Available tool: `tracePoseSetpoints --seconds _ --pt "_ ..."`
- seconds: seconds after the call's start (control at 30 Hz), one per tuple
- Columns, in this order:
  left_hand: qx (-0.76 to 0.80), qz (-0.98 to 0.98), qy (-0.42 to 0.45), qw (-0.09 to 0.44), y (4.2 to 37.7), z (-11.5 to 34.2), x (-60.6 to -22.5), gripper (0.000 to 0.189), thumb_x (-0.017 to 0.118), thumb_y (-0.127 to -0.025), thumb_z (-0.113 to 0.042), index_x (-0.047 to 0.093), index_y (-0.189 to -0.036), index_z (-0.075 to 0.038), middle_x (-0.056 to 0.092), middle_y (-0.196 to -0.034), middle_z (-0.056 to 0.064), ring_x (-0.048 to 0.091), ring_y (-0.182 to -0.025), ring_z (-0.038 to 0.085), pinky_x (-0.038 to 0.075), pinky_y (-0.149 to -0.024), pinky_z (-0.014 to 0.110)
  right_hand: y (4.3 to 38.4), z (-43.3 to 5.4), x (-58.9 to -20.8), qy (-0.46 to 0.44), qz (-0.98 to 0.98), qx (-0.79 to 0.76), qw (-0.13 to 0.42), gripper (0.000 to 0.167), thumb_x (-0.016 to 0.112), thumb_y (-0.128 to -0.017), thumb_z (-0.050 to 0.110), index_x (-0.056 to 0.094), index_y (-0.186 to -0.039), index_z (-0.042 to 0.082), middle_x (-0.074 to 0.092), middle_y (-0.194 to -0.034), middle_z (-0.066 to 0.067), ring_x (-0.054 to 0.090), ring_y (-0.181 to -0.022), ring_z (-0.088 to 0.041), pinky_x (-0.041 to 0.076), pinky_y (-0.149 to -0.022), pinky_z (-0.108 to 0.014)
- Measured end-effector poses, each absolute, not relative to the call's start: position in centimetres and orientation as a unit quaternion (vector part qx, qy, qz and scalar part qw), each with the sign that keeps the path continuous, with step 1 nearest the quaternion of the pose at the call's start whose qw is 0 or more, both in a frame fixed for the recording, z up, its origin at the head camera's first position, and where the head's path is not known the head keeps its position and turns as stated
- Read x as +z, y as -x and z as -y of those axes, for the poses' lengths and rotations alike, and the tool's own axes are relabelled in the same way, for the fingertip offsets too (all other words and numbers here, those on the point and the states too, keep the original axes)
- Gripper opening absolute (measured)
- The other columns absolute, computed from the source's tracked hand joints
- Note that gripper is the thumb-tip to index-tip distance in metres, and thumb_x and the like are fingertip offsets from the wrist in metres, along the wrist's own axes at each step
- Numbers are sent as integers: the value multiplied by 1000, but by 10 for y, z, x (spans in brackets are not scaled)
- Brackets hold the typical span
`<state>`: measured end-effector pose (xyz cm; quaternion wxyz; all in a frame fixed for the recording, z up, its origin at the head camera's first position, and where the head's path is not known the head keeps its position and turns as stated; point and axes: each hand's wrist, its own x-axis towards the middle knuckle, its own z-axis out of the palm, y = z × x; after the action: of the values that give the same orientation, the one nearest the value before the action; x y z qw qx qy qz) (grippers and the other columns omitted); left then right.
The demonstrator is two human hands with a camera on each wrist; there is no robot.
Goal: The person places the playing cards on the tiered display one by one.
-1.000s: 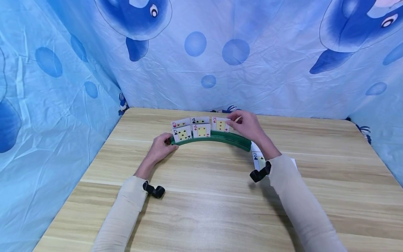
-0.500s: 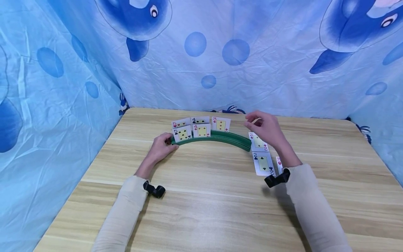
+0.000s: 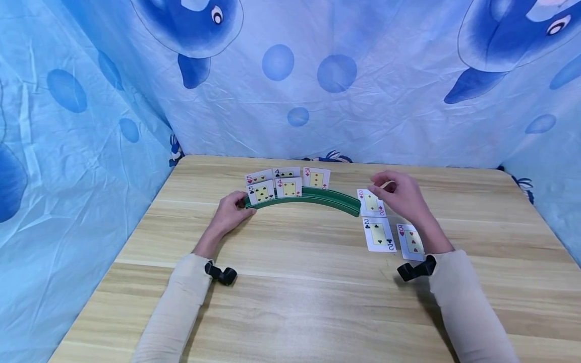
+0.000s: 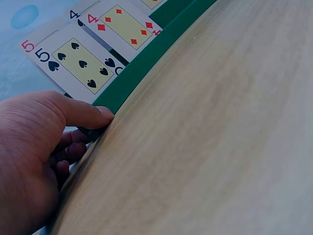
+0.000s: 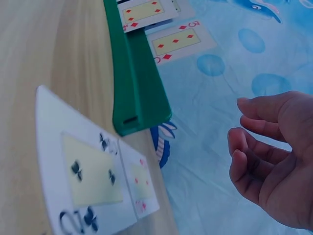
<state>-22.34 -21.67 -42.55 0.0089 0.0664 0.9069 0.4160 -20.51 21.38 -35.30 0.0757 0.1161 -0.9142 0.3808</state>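
Observation:
My left hand [image 3: 229, 214] grips the left end of a curved green card holder [image 3: 333, 200], thumb on its front in the left wrist view. Standing in its left part are the five of spades [image 4: 82, 63] and four of diamonds [image 4: 120, 27], with a red five [image 3: 257, 178] and a black four [image 3: 287, 172] behind. The three of diamonds [image 3: 316, 177] stands in the back slot, near the middle. Nothing is in my right hand [image 3: 399, 196], its fingers loosely bent beside the two of diamonds [image 3: 368, 203]. That card lies by the holder's right end.
Below the two of diamonds lies the two of clubs [image 3: 379, 235] on the wooden table [image 3: 290, 297]. The three of hearts [image 3: 410, 242] is at its right, partly under my right wrist. A blue patterned curtain [image 3: 386, 121] hangs behind the table.
My right hand has let go of the three of diamonds, which stays in the holder, and moved right. The loose cards have come into view. My left hand keeps its grip.

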Motion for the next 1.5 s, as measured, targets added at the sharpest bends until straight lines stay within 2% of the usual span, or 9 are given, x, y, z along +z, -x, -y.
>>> tracePoseSetpoints --seconds 0.37,0.63,1.03,1.27,1.4,1.5 --pt "411 -909 -74 4 223 216 -424 42 73 -86 -9 63 -125 5 63 -114 21 56 -99 30 45 -85 37 192 -231 -365 -111 932 339 59 26 67 -96 19 69 -116 2 72 -106 -19 66 -85 -27 47 -70 -16" --pt "414 -907 -74 4 224 216 -424 41 73 -87 -9 64 -124 5 63 -114 21 57 -99 30 45 -86 38 183 -245 -374 -86 940 328 38 29 67 -96 23 69 -116 2 73 -106 -18 65 -83 -24 48 -68 -21" --pt "417 -906 -71 7 223 216 -423 42 73 -87 -10 63 -125 4 62 -113 20 55 -98 30 44 -85 36 164 -266 -383 -73 944 321 22 30 66 -96 21 68 -117 -1 71 -108 -21 65 -88 -27 49 -65 -21" --pt "417 -906 -72 7 223 218 -426 41 73 -87 -9 63 -125 4 62 -115 20 56 -100 30 45 -86 36 153 -275 -390 -79 945 313 46 28 71 -92 20 70 -111 0 70 -107 -20 64 -91 -28 46 -64 -22" --pt "415 -907 -74 7 223 218 -427 41 73 -87 -9 63 -125 4 62 -114 20 56 -100 30 45 -86 37 149 -280 -393 -79 949 302 39 29 72 -92 23 70 -112 1 68 -115 -22 63 -99 -33 48 -73 -30" --pt "418 -906 -74 6 223 218 -428 42 73 -87 -9 63 -125 4 62 -114 20 56 -99 30 45 -85 36 145 -283 -394 -76 952 297 20 33 72 -92 25 70 -113 0 64 -122 -26 59 -110 -39 50 -82 -46"
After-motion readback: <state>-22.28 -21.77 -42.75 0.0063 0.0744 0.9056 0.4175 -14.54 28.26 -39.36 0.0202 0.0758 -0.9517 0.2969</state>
